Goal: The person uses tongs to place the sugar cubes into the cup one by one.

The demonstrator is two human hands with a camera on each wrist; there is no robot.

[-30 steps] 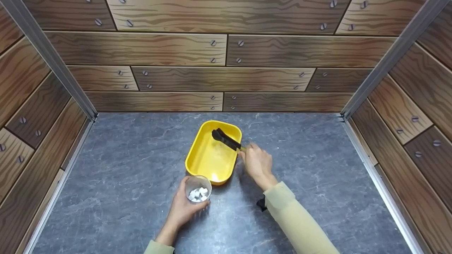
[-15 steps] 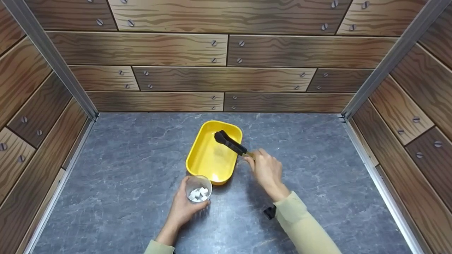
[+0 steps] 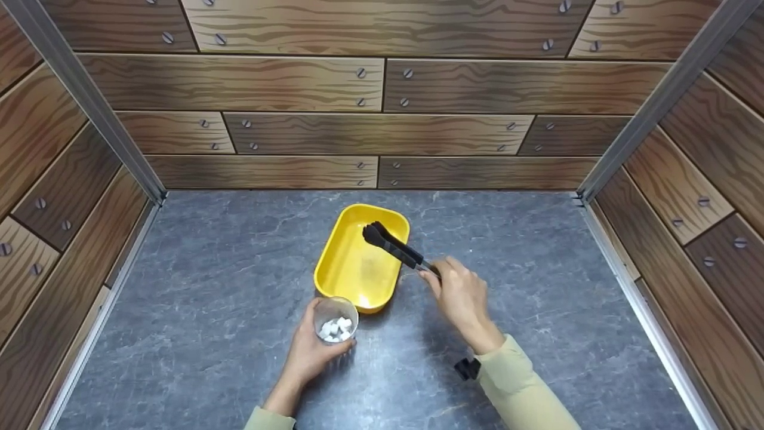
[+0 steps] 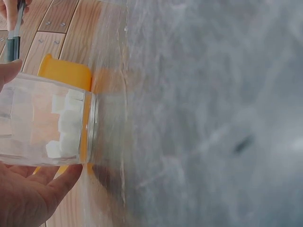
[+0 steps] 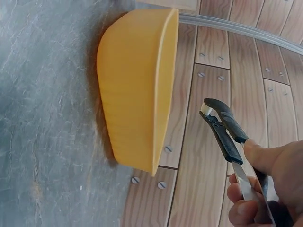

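Note:
In the head view my left hand (image 3: 310, 349) holds a clear cup (image 3: 327, 309) by its sides, thumb and fingers round it. Several white cubes (image 4: 68, 125) lie in the bottom of the cup, which stands upright at the near end of a yellow tub (image 3: 343, 269). With curled fingers and thumb, my right hand (image 3: 464, 295) squeezes the metal handle of black-tipped tongs (image 3: 397, 248). Their tips reach over the far right part of the tub. The right wrist view shows a small white cube (image 5: 206, 109) pinched between the tips, above the tub's rim.
The grey marbled tabletop (image 3: 227, 286) lies under everything. Wood-patterned panels (image 3: 298, 134) close it in at the back and both sides, with metal rails (image 3: 632, 286) along the edges. A black strap piece (image 3: 467, 368) shows at my right wrist.
My right hand has drawn back toward the lower right with the tongs, whose tips remain over the tub. The left hand and cup have stayed in place.

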